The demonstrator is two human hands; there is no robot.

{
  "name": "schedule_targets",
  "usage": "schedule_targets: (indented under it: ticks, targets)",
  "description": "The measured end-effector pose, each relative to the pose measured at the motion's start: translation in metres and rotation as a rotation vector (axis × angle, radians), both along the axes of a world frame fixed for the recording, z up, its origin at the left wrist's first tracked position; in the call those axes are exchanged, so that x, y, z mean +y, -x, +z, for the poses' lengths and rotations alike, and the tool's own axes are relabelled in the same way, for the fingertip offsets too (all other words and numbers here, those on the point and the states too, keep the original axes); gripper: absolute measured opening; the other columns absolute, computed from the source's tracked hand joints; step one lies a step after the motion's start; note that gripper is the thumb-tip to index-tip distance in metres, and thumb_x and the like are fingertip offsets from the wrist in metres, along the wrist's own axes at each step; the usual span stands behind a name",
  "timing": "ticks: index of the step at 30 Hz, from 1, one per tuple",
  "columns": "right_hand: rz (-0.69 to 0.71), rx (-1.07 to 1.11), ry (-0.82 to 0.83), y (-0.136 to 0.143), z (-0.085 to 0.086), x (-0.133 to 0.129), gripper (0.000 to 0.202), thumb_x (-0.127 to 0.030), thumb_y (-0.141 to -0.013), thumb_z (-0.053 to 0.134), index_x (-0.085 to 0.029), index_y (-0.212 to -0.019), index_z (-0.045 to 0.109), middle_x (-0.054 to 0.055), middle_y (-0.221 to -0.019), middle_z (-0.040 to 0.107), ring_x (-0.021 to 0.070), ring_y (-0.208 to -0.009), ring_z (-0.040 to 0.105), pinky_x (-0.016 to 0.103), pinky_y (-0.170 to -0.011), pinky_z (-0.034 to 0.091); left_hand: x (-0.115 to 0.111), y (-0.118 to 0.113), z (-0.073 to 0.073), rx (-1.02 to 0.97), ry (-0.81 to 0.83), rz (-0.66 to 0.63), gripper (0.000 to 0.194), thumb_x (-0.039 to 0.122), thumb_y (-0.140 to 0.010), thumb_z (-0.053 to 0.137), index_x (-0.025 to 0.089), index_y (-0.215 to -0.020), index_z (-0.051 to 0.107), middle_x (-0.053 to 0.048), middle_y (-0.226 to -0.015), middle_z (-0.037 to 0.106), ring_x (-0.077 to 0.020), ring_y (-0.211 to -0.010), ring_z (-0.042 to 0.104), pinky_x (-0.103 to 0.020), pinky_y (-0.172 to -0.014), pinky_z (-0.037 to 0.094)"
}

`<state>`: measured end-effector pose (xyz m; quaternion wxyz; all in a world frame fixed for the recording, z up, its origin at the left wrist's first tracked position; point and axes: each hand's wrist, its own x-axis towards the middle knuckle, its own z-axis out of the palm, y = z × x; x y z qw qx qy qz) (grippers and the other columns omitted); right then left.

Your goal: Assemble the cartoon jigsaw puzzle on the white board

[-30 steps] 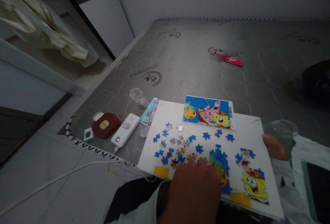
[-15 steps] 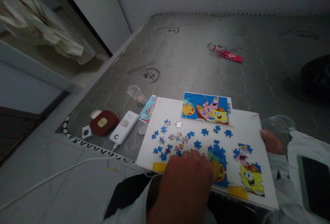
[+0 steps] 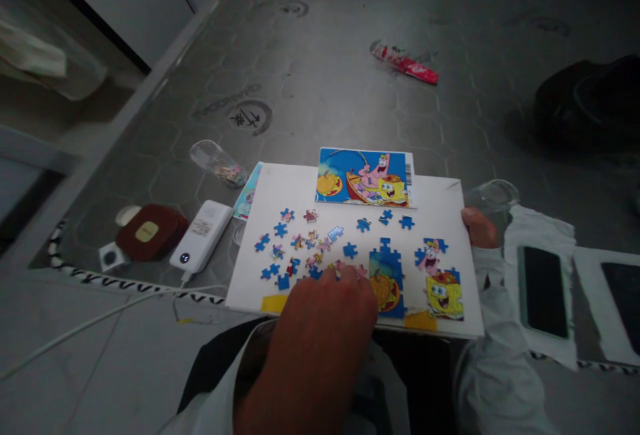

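My left hand (image 3: 327, 308) reaches over the near edge of a white board (image 3: 285, 185), fingers bent down and held together among loose jigsaw pieces. Its fingertips are hidden, so what they touch or pinch does not show. Just right of it lies a joined puzzle section with a burger (image 3: 386, 281). Farther right is a joined section with a yellow cartoon face (image 3: 444, 293) and a pink figure. Several loose pieces (image 3: 311, 238) are scattered left of the middle. At the board's right edge, my right hand (image 3: 481, 227) is closed on the board.
A picture card (image 3: 365, 178) lies on the board's far side. To the left are a white power bank (image 3: 201, 238) with a cable, a brown case (image 3: 151, 231) and a clear cup (image 3: 220, 163) with pieces. A phone (image 3: 544, 291) lies right; a red wrapper (image 3: 405, 63) lies farther back.
The camera view has shifted, so the board and everything around it appear farther left and higher. My left hand stays beside the burger section, and my right hand still grips the board.
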<state>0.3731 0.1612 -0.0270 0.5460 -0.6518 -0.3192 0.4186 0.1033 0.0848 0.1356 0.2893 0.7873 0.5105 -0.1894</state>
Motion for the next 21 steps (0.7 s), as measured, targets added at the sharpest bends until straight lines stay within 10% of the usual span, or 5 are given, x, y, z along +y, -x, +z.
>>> schedule_targets:
  ticks: [21]
  targets:
    - [0.030,0.023,-0.025,0.0032,0.0029,-0.0014,0.045,-0.048,-0.062,0.083,-0.022,-0.057,0.047,-0.009,-0.049,0.037,0.0053,-0.048,0.031,0.021,-0.042,0.022,-0.0007,0.0012,-0.0030,0.030,0.003,-0.005,0.050,0.001,-0.093,0.040,0.019,-0.132,0.064,-0.015,-0.121,0.072,-0.0223,-0.096,0.074,-0.031,-0.076,0.061]
